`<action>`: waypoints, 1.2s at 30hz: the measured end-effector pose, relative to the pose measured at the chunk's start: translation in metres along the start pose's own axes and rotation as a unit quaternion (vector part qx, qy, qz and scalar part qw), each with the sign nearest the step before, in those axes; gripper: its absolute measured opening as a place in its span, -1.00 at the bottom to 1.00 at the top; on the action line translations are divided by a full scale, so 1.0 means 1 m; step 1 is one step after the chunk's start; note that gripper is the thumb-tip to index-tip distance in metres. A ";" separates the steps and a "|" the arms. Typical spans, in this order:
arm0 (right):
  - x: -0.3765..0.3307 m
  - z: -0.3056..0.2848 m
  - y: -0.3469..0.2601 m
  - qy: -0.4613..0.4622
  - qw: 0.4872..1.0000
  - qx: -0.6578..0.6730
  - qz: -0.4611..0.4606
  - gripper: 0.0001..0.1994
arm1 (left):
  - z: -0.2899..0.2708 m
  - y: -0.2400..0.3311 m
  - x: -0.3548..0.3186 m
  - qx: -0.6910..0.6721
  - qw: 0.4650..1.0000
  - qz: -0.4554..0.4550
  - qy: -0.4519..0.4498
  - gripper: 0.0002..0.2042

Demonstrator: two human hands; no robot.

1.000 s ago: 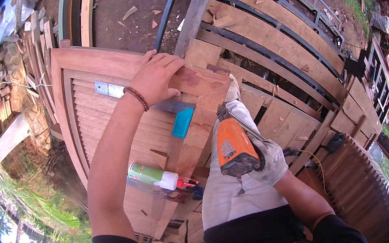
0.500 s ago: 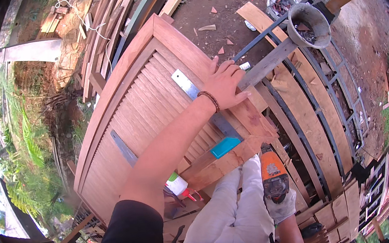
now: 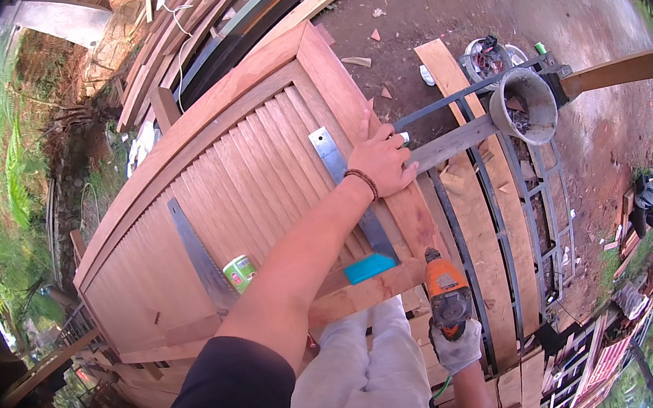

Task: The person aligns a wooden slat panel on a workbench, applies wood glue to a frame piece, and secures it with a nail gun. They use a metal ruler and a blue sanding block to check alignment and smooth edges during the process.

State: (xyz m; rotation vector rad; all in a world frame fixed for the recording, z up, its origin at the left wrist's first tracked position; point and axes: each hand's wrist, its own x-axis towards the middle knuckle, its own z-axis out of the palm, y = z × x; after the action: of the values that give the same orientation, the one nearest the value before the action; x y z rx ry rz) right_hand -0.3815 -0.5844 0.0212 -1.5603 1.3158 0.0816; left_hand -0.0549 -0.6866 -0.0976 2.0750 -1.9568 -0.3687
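Right hand, lower centre of frame: gloved, wrapped around the grip of an orange power drill; nose of the drill pointing up-frame at the lower right corner of the shuttered door. Half a second back the drill sat lower and nearer the bottom edge; now raised close to the frame corner, tip near the wood, contact not discernible.

Teal block, just left of the drill nose, lying on the door's bottom rail. Position on the door unchanged.

Green can, left of centre, partly hidden by the forearm, resting on the slats.

Metal square, long steel blades running across the slats from the lower left up to the centre, one arm passing under the wrist.

Left hand, centre of frame: bare, beaded band at the wrist, fingers spread and pressed flat on the door's right stile. Same bracing place on the stile as before; the view has swung, the hand has not lifted.

Judgement: door steadied, drill brought up to the corner joint, drilling seemingly about to begin.

Metal rack, right of the door, carrying planks.

Bucket, upper right, on bare earth.
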 end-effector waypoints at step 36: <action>0.000 -0.002 -0.019 0.002 0.997 0.002 0.072 -0.84 | -0.009 -0.002 0.004 0.012 0.998 -0.008 -0.061 -0.62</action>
State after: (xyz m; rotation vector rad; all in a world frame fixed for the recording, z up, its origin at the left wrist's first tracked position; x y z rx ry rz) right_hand -0.3684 -0.5885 0.0345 -1.4625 1.4299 0.1658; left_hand -0.0492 -0.6900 -0.0905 2.1310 -2.0215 -0.4889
